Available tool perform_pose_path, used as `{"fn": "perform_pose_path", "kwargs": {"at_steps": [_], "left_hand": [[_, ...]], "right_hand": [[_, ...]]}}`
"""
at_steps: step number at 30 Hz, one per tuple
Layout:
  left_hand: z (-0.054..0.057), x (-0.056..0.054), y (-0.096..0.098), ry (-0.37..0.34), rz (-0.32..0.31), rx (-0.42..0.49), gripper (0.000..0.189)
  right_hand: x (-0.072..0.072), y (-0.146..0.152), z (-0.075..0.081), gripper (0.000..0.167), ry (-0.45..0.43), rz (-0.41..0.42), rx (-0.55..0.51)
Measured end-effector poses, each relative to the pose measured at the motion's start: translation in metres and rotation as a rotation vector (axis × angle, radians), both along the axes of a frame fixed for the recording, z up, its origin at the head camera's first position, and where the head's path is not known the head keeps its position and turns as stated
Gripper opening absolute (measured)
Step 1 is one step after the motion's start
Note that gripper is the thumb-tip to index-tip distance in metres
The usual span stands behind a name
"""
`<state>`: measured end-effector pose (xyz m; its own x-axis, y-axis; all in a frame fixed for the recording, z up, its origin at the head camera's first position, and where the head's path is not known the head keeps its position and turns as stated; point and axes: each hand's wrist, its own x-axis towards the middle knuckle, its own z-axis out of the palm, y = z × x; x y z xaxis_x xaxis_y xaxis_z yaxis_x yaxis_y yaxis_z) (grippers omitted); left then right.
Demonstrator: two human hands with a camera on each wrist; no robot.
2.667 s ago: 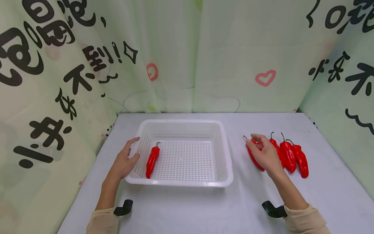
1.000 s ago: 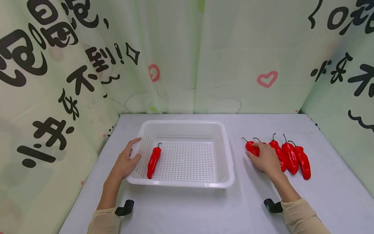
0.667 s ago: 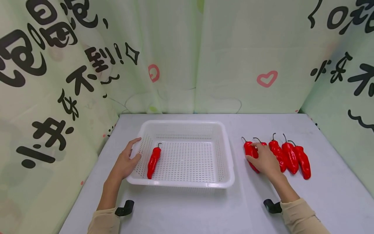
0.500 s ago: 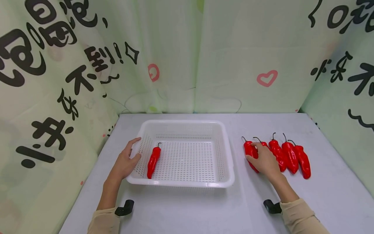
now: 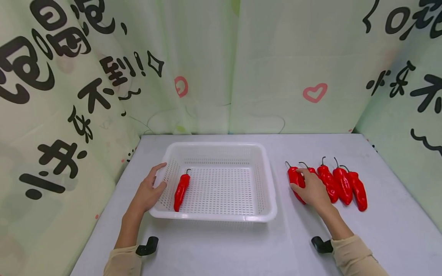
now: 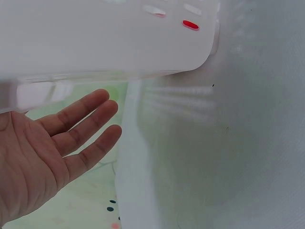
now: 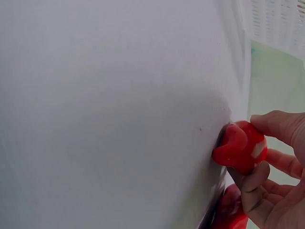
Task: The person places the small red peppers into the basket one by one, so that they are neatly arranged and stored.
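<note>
The left hand (image 5: 147,193), fingers loosely extended, is at the left side of the white basket (image 5: 214,217); right of the basket, the right hand (image 5: 313,190) pinches a red pepper (image 5: 295,176). Four other peppers (image 5: 342,186) lie farther right of the basket on the table (image 5: 221,249). A single pepper (image 5: 181,191) lies inside the basket, towards its left end.

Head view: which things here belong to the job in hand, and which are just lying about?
In the job, it seems:
leftmost table pepper, pinched by the right hand
white basket, left hand at its side
pepper in the basket
other table peppers, probably

Just surroundings:
printed curtain
table, as support
black wrist pieces, worn
</note>
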<state>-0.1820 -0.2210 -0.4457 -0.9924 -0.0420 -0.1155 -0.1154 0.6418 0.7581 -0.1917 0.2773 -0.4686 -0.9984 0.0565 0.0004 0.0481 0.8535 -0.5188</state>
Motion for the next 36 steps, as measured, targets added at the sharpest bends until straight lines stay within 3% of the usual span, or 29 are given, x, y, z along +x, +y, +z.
{"fn": "perform_pose_path", "kwargs": {"at_steps": [15, 36], "left_hand": [[0.001, 0.0, 0.001, 0.001, -0.009, -0.003, 0.066], [0.001, -0.002, 0.001, 0.003, -0.008, -0.006, 0.064]], "right_hand": [[0.0, -0.002, 0.003, 0.074, 0.052, -0.017, -0.008], [0.005, -0.015, 0.036, 0.078, 0.177, -0.032, -0.053]]}}
